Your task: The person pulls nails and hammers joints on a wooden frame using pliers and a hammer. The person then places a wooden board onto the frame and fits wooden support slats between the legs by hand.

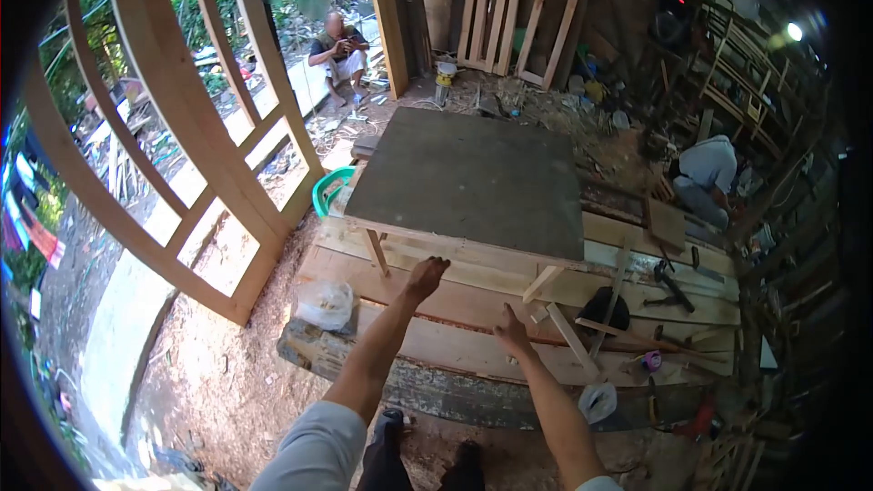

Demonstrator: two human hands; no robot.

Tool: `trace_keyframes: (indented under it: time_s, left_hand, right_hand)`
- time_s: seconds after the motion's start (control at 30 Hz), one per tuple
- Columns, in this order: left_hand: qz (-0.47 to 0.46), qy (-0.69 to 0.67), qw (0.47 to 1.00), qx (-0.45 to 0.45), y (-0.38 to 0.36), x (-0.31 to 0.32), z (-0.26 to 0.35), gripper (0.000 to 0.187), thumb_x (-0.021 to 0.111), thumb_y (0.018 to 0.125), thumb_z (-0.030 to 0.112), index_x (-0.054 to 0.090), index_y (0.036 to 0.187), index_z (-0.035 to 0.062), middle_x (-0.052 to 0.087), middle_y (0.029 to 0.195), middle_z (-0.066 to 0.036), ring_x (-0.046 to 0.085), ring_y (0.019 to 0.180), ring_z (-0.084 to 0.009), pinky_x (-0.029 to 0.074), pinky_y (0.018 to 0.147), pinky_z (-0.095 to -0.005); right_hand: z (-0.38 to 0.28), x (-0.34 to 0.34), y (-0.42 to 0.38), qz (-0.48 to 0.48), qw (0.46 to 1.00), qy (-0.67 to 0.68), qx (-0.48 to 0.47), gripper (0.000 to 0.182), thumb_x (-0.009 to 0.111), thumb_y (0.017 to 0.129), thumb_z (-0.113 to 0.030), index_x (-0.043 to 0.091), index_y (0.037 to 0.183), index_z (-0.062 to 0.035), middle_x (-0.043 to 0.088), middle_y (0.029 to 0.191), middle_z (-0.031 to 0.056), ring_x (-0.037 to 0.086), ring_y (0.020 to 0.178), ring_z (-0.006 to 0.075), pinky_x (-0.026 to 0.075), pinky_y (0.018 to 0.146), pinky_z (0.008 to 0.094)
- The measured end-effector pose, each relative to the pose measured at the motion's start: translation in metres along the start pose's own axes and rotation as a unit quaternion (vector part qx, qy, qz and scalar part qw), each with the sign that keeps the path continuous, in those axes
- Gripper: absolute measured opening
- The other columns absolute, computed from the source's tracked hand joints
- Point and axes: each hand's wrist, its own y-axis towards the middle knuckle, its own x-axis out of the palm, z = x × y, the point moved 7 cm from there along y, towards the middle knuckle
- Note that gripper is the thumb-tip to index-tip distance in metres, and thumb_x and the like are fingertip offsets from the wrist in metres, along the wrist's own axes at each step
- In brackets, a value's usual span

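Observation:
A low wooden table (473,177) with a dark grey top and pale short legs stands on a workbench of long planks (436,338). My left hand (426,280) is just below the table's front edge, its fingers curled; whether anything is inside them is hidden. To its right, my right hand (514,332) hovers over the planks near a table leg (543,283), with a finger stretched out and nothing visible in it. A pale wooden strip (573,343) leans on the bench to the right of that hand.
A clear plastic bag (325,305) lies at the bench's left end. On the right are a hammer (672,287), a dark round item (607,309) and a pink tape roll (651,361). A tall wooden frame (218,177) stands left. One person (342,53) sits outside; another (707,173) crouches right.

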Motion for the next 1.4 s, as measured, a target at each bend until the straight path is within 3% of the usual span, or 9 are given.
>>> trace_keyframes:
  time_s: [0.3,0.4,0.53,0.63,0.73,1.0,1.1,1.23,1.4]
  left_hand:
    - [-0.090,-0.095,0.978,-0.161,-0.098,-0.013,0.091,0.020,0.051,0.077,0.006,0.061,0.094,0.0070,0.064,0.079,-0.014,0.062,0.078,-0.0344,0.050,0.070,-0.0439]
    - [-0.225,-0.230,0.897,-0.303,-0.157,-0.024,0.146,0.023,0.056,0.079,0.014,0.063,0.100,0.0071,0.066,0.088,-0.017,0.063,0.085,-0.0326,0.050,0.075,-0.0405]
    - [-0.222,-0.238,0.884,-0.334,-0.201,-0.046,0.197,0.026,0.058,0.081,0.016,0.063,0.103,0.0045,0.066,0.092,-0.017,0.065,0.081,-0.0284,0.050,0.073,-0.0375]
    - [-0.229,-0.354,0.786,-0.452,-0.239,-0.035,0.212,0.032,0.060,0.082,0.018,0.062,0.109,0.0014,0.066,0.095,-0.015,0.066,0.079,-0.0209,0.051,0.073,-0.0348]
    - [-0.172,-0.201,0.875,-0.406,-0.217,-0.061,0.206,0.038,0.061,0.083,0.025,0.059,0.114,0.0021,0.065,0.098,-0.018,0.064,0.087,-0.0270,0.050,0.076,-0.0380]
    - [0.017,-0.187,0.882,-0.432,-0.091,-0.117,0.124,0.058,0.060,0.086,0.040,0.044,0.129,0.0046,0.061,0.105,-0.020,0.063,0.090,-0.0294,0.049,0.076,-0.0387]
    - [0.144,-0.190,0.825,-0.513,-0.065,-0.151,0.065,0.066,0.058,0.087,0.045,0.041,0.127,-0.0049,0.055,0.115,-0.024,0.059,0.097,-0.0288,0.046,0.082,-0.0368]
    - [0.224,-0.101,0.809,-0.533,-0.042,-0.208,-0.036,0.081,0.057,0.084,0.054,0.039,0.124,-0.0142,0.049,0.122,-0.030,0.050,0.112,-0.0347,0.039,0.094,-0.0392]
    - [0.170,-0.158,0.775,-0.587,-0.025,-0.198,-0.121,0.079,0.046,0.087,0.058,0.043,0.128,-0.0094,0.049,0.128,-0.024,0.047,0.118,-0.0316,0.035,0.099,-0.0362]
  right_hand:
    - [-0.035,-0.040,-0.072,-0.062,0.962,0.227,0.140,0.063,0.048,0.088,-0.007,0.021,0.145,-0.0141,0.044,0.134,0.0178,0.061,0.072,0.0173,0.051,0.056,0.0312]
    - [-0.041,-0.043,-0.120,-0.065,0.949,0.269,0.152,0.063,0.047,0.088,-0.005,0.022,0.145,-0.0141,0.050,0.126,0.0171,0.061,0.070,0.0178,0.050,0.054,0.0308]
    - [-0.044,-0.059,-0.159,-0.087,0.903,0.380,0.181,0.060,0.046,0.090,-0.009,0.023,0.145,-0.0140,0.056,0.112,0.0139,0.061,0.074,0.0196,0.050,0.053,0.0323]
    - [-0.026,-0.082,-0.169,-0.084,0.905,0.367,0.198,0.055,0.045,0.093,-0.013,0.024,0.144,-0.0137,0.056,0.109,0.0120,0.061,0.075,0.0190,0.050,0.053,0.0328]
    - [-0.006,-0.127,-0.139,-0.021,0.930,0.317,0.185,0.048,0.044,0.095,-0.018,0.031,0.141,-0.0116,0.056,0.104,0.0103,0.060,0.075,0.0186,0.051,0.055,0.0322]
    - [-0.021,-0.167,-0.052,-0.115,0.898,0.387,0.173,0.041,0.039,0.098,-0.028,0.039,0.132,-0.0064,0.054,0.096,0.0093,0.057,0.072,0.0208,0.048,0.061,0.0356]
    - [0.008,-0.177,-0.007,-0.004,0.783,0.575,0.237,0.051,0.041,0.097,-0.034,0.033,0.138,-0.0046,0.055,0.103,0.0102,0.057,0.084,0.0218,0.050,0.069,0.0362]
    - [-0.023,-0.226,0.035,0.004,0.855,0.487,0.178,0.088,0.041,0.081,-0.072,0.039,0.134,-0.0015,0.048,0.128,0.0151,0.045,0.118,0.0269,0.028,0.104,0.0399]
    - [-0.065,-0.235,0.059,0.125,0.943,0.285,0.117,0.077,0.059,0.080,-0.059,0.048,0.126,0.0023,0.051,0.126,0.0120,0.044,0.119,0.0263,0.031,0.100,0.0323]
